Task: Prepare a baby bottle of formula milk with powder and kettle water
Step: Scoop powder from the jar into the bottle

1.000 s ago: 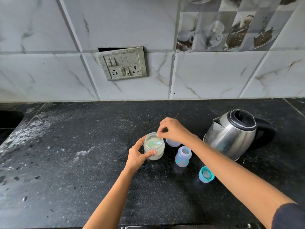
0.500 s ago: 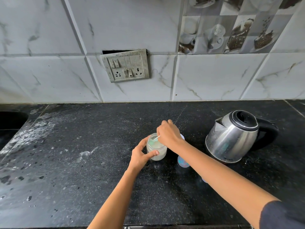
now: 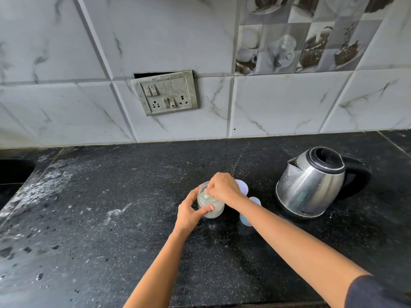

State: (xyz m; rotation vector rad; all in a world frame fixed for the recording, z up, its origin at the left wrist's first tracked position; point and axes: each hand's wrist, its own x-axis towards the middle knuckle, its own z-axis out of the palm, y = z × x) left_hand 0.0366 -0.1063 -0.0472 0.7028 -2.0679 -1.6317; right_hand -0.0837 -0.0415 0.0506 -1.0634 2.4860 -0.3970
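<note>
Head view: right hand [image 3: 223, 188], pinching scoop [image 3: 207, 197], has dipped into jar [image 3: 212, 211]; left hand [image 3: 190, 214] grip clasps it

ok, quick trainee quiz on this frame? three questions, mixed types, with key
1. True or false: the kettle stands to the right of the jar.
2. Which hand grips the jar's side? A) left B) right C) neither
3. Fill in: the right hand pinches a ____ at the jar's mouth.

Key:
1. True.
2. A: the left hand wraps the jar.
3. scoop.
</note>
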